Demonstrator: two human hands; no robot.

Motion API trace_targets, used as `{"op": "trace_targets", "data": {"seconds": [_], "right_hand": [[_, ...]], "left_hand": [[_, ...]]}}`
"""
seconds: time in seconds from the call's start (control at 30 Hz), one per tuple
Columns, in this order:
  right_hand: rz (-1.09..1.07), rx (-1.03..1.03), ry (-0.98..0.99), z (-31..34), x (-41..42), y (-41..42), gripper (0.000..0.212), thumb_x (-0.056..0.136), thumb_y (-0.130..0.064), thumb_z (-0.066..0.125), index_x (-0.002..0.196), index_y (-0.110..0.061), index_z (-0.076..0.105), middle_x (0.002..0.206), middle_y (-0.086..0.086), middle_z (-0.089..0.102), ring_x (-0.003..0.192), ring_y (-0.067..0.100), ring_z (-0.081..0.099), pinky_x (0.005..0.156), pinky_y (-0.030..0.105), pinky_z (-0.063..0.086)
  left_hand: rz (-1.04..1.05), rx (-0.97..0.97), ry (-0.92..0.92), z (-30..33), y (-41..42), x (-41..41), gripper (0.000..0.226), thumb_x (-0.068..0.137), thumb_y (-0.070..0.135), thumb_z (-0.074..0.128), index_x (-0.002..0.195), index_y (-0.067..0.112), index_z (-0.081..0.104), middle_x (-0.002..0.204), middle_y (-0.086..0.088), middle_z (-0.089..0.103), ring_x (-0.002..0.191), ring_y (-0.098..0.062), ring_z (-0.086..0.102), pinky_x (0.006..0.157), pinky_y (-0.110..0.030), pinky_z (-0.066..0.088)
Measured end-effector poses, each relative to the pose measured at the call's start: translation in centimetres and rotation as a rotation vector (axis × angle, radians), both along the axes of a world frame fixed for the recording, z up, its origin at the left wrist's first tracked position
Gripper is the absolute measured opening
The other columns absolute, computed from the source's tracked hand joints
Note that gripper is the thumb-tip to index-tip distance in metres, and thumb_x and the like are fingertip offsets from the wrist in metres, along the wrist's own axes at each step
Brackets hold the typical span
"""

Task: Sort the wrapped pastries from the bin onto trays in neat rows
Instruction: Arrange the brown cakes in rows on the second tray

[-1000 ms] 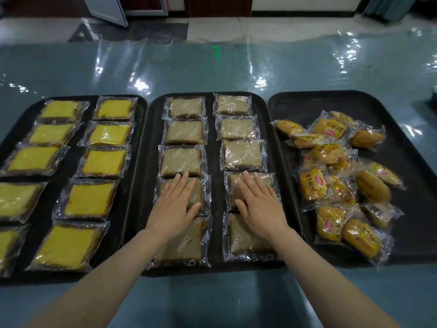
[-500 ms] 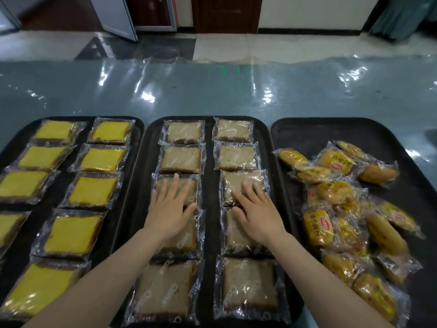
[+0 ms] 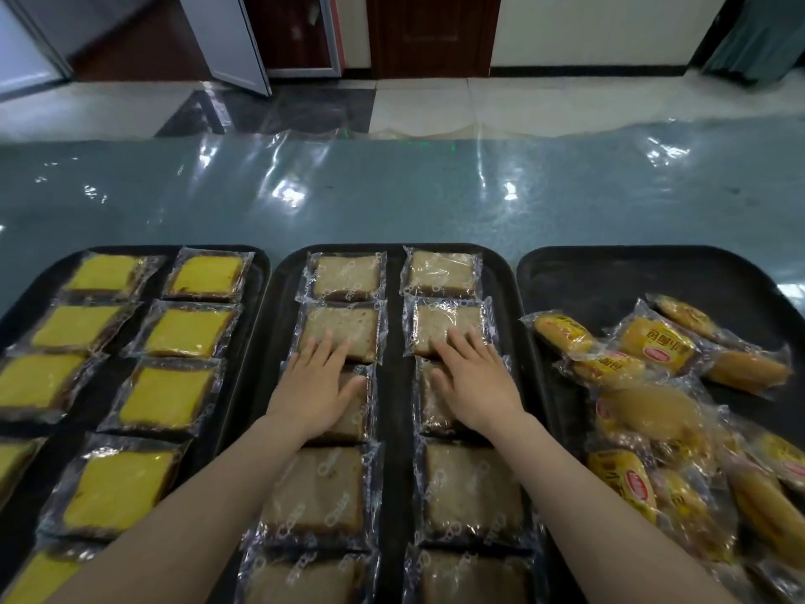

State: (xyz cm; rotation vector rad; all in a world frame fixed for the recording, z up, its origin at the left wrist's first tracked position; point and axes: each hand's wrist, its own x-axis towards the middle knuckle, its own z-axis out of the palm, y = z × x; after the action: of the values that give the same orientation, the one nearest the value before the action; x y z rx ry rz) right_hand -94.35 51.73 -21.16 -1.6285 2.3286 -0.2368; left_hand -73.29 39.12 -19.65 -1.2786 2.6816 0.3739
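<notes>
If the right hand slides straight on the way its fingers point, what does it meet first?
The right hand lies flat, fingertips already on the second brown wrapped slice in the right column. Straight on, it would probably next meet the farthest slice, then the middle tray's far rim.

Three trays [image 3: 394,263] side by side on counter [image 3: 392,194].

The tabletop [image 3: 392,202] is glossy teal under wrinkled clear film. The trays [image 3: 394,385] look like matt black plastic. The brown cakes [image 3: 344,276] and yellow cakes [image 3: 187,333] sit in shiny, crinkled clear plastic wrappers; the buns [image 3: 653,346], right of frame, in printed glossy ones. The floor [image 3: 435,106] is polished tile; the door [image 3: 429,32], top centre, is dark wood.
</notes>
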Motion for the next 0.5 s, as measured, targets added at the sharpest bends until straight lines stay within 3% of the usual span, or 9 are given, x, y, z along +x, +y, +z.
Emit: {"op": "trace_targets", "data": {"seconds": [0.13,0.33,0.5], "right_hand": [[0.024,-0.040,-0.015,1.0,0.7,0.7,0.056,0.100,-0.044,0.030,0.152,-0.030,0.014,0.161,-0.003,0.002,0.146,0.017,-0.010,0.114,0.037,-0.006],[0.039,-0.102,-0.032,4.9,3.4,4.0,0.057,0.101,-0.042,0.032,0.153,-0.028,0.013,0.161,-0.003,0.005,0.146,0.015,-0.007,0.118,0.037,0.001],[-0.016,-0.140,-0.037,8.9,5.0,9.4,0.054,0.100,-0.044,0.035,0.150,-0.025,0.026,0.159,-0.004,0.017,0.147,0.016,0.001,0.117,0.036,0.006]], "left_hand": [[-0.003,-0.015,0.052,1.2,1.4,0.7,0.071,0.093,0.059,0.026,0.151,0.023,0.006,0.158,0.000,-0.004,0.144,-0.017,-0.006,0.113,-0.036,-0.001],[-0.114,-0.072,0.137,5.1,5.8,2.8,0.070,0.095,0.055,0.025,0.150,0.020,-0.001,0.157,0.000,-0.006,0.143,-0.012,-0.009,0.111,-0.031,-0.007],[-0.175,-0.089,0.221,8.7,9.4,4.8,0.069,0.095,0.054,0.028,0.150,0.022,0.000,0.158,0.002,-0.003,0.143,-0.010,-0.007,0.114,-0.030,-0.004]]}}
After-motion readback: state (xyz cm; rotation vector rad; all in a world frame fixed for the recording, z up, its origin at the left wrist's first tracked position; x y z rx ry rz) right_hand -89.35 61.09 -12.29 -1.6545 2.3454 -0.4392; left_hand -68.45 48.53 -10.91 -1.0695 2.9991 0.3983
